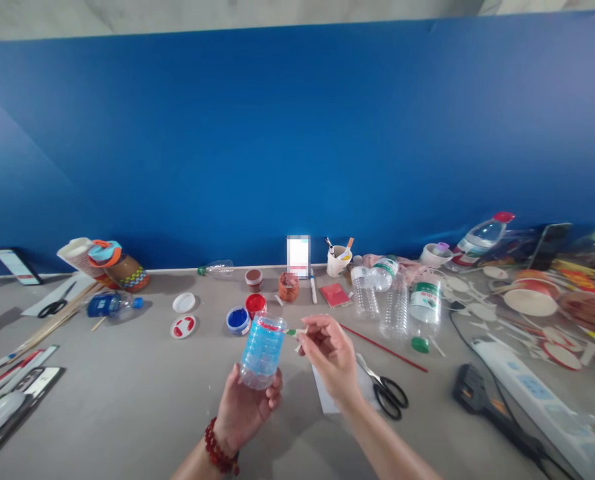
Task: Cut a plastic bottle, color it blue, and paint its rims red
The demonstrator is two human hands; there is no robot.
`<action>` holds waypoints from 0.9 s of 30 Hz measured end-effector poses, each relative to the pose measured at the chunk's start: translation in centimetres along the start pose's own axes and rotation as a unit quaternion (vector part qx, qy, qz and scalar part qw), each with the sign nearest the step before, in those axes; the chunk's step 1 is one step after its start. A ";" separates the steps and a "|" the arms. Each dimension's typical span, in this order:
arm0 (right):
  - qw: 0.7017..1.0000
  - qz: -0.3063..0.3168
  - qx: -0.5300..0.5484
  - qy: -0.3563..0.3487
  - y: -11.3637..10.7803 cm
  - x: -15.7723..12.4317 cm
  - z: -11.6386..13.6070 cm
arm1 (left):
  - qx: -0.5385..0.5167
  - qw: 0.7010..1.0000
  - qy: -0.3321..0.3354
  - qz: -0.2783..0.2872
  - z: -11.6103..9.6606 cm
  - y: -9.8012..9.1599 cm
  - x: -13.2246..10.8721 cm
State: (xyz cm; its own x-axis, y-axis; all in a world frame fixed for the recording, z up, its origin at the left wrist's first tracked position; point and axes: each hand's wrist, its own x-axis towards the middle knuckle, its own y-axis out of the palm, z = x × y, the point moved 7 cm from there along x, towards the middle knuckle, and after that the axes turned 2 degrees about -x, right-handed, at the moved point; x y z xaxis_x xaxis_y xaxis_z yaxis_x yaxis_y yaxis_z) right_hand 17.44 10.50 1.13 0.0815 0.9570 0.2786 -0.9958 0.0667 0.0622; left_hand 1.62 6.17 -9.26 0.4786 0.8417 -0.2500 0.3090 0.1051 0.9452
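My left hand (251, 407) is wrapped around the lower end of a cut plastic bottle (263, 347), holding it tilted above the table. Blue paint covers its middle, and a red band runs near its upper rim. In a pinch, my right hand (330, 353) grips a thin green-and-white paintbrush (293, 331), its tip at the red band. Just beyond the bottle are jars of blue paint (238, 319) and red paint (256, 305), both uncovered. A white lid (184, 303) and a red-stained lid (183, 327) lie left of them.
Black-handled scissors (391, 397) lie on white paper beside my right forearm, near a red stick (387, 348). Clear bottles (394, 307), a glue gun (492, 407) and a power strip (532, 387) occupy the right. A drink bottle (127, 270) and a small blue-labelled bottle (110, 304) are left.
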 end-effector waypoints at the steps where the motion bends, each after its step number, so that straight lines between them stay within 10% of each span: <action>1: 1.000 -0.006 -0.002 0.001 -0.2 0.0 -0.2 | 0.000 1.000 0.008 -0.002 -0.4 0.1 0.0; 9: 0.963 0.067 -0.252 -0.070 1.3 2.9 -0.9 | 0.012 0.987 0.158 -0.003 -5.3 1.5 -0.8; 18: 0.836 0.215 -0.499 -0.074 9.2 8.8 -4.5 | 0.004 0.985 0.175 -0.004 -5.4 1.1 -1.0; 27: 0.772 0.284 -0.564 -0.074 11.7 9.4 -7.2 | 0.019 0.984 0.178 -0.007 -5.8 1.5 -1.1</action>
State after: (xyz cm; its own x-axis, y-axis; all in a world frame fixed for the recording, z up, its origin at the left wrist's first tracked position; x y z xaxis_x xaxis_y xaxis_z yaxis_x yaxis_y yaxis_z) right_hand 6.21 22.35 -2.44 -0.4605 0.8852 0.0659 -0.2689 -0.0683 -0.9607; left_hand -3.20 8.44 -6.32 0.1585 0.9730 -0.1678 0.3468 0.1042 0.9321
